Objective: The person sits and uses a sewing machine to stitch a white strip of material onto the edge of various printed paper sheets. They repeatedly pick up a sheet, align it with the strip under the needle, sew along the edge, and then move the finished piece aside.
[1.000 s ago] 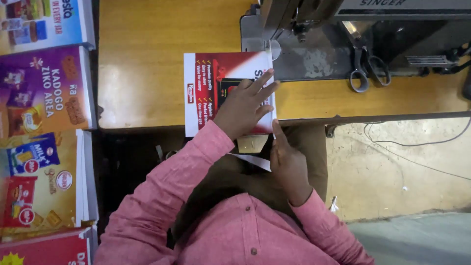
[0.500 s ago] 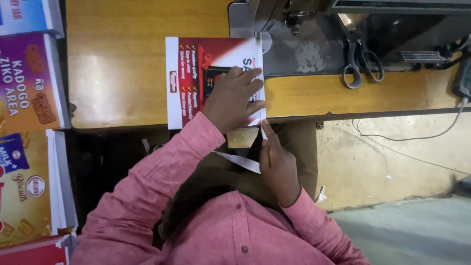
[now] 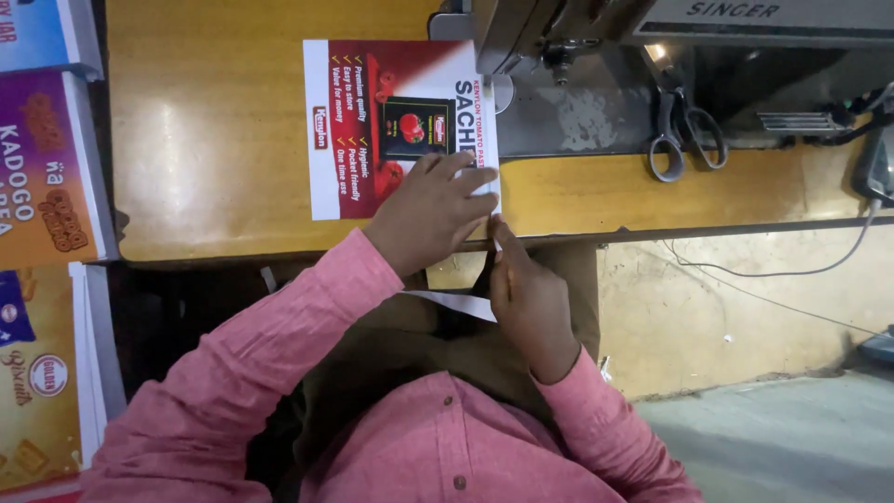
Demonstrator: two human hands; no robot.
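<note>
This was a small tailoring or sewing workshop. A sewing machine (image 3: 596, 37) stood on a worn wooden table (image 3: 214, 149), with its metal bed (image 3: 577, 116) set into the top and scissors (image 3: 684, 126) lying beside it. A cable (image 3: 764, 270) trailed down a stained, scuffed wall (image 3: 736, 307) to a bare concrete floor (image 3: 773, 438). Stacks of printed banners (image 3: 42, 177) lay to one side, and a printed poster (image 3: 372, 121) lay on the table, suggesting that printed sheets were stitched here.
</note>
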